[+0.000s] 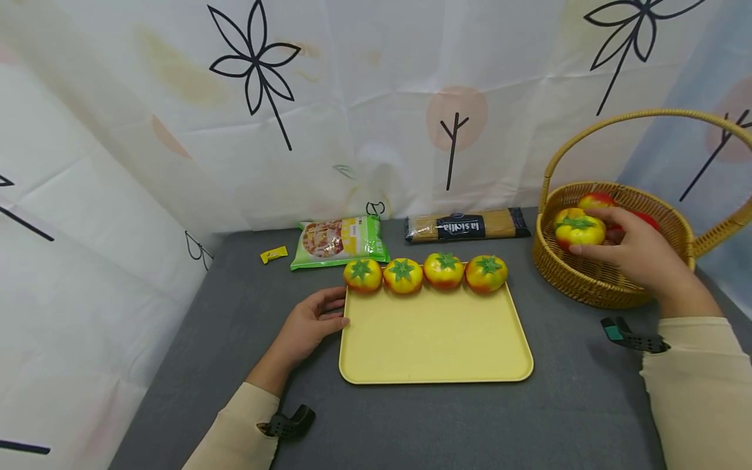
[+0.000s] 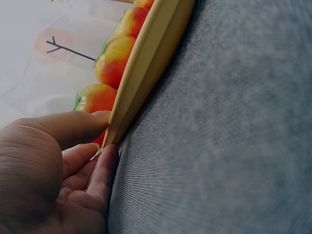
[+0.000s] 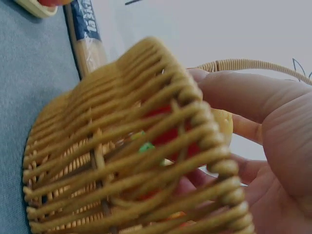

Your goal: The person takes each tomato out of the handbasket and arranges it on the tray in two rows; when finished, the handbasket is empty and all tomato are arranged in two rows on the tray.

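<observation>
My left hand [image 1: 311, 326] pinches the left rim of a yellow rectangular tray [image 1: 435, 339]. In the left wrist view its thumb [image 2: 83, 126] lies against the tray's edge, with the other fingers close beneath. A row of several yellow-red tomatoes [image 1: 403, 277] with green star-shaped tops runs along the tray's far edge. Over on the right, my right hand [image 1: 637, 251] reaches into a wicker basket [image 1: 593, 287] and grips a yellow tomato [image 1: 579, 232] between thumb and fingers. The basket's woven wall [image 3: 122, 146] hides much of this grip in the right wrist view.
Behind the tray lie a green-and-white food packet [image 1: 337, 241] and a pack of spaghetti [image 1: 467, 226]. A small yellow wrapped sweet [image 1: 273, 254] is left of the packet. More red fruit [image 1: 598, 200] sits in the basket, under its tall arched handle [image 1: 646, 114].
</observation>
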{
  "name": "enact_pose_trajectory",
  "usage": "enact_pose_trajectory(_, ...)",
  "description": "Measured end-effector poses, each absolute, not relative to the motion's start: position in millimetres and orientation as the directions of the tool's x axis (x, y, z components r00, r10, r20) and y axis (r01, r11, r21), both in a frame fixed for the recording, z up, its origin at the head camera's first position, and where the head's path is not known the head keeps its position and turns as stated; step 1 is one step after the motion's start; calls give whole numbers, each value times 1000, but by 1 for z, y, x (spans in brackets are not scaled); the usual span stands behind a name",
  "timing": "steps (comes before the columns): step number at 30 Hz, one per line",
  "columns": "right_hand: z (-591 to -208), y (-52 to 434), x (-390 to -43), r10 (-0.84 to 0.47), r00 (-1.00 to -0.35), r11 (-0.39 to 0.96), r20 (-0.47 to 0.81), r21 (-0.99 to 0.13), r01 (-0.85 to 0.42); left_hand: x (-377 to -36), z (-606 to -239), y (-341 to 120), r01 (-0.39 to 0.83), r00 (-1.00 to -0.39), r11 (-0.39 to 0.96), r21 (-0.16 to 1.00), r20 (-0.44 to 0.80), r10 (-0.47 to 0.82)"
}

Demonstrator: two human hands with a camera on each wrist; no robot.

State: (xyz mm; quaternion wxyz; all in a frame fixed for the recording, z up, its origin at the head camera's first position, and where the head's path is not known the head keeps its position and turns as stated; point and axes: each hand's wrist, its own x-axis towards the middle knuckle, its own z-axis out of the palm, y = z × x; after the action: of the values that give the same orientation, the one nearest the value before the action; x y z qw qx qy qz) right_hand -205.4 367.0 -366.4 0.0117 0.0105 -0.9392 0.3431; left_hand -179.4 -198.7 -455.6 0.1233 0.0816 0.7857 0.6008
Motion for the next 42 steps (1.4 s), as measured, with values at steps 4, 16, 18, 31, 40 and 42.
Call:
enact_pose_trajectory(4, -364, 362, -205, 1, -998, 737, 67, -675, -44, -179, -454, -198, -20, -958, 267, 964, -95, 271)
enact_pose_trajectory(16, -350, 341, -198, 39, -990, 671, 138, -737, -76, -179, -454, -198, -12, -956, 253, 967, -86, 282)
enact_pose_trajectory(18, -348, 336, -197, 34, -989, 655, 141, -751, -85, -179, -455, -198, -14, -956, 256, 966, -88, 279)
enact_pose_trajectory(31, -341, 303, -196, -85, -985, 592, 147, -788, -169, -179, -455, -198, -20, -956, 255, 967, -93, 278)
enact_pose_trajectory(40, -353, 277, -198, -176, -973, 507, 151, -833, -221, -179, -455, -198, -26, -956, 257, 966, -99, 275)
enact_pose_trajectory(42, -356, 271, -198, -199, -968, 494, 151, -838, -232, -179, -454, -198, -24, -957, 259, 966, -98, 275)
